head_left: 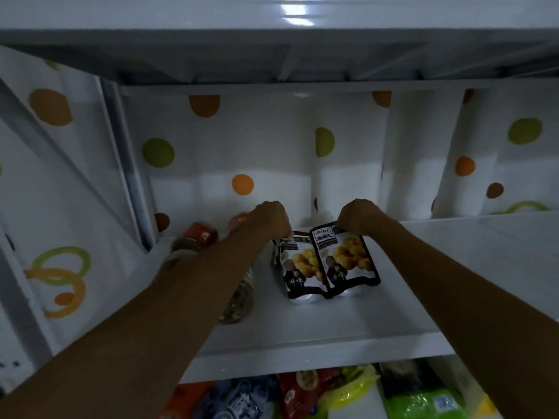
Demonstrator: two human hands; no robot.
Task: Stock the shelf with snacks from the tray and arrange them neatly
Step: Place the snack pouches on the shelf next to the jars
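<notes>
Two dark snack packets with yellow chestnuts printed on them stand side by side on the white shelf (378, 322). My left hand (269, 219) grips the top of the left packet (298, 267). My right hand (360, 216) pinches the top edge of the right packet (348, 261). The right packet overlaps the left one slightly. Both lean a little towards me. The tops of the packets are partly hidden by my fingers.
Clear jars with red lids (199, 237) lie or stand at the shelf's left, under my left forearm. A dotted white sheet (242, 152) lines the back. Below the shelf edge, several colourful snack bags (332, 394) are packed together. Another shelf board (272, 46) hangs overhead.
</notes>
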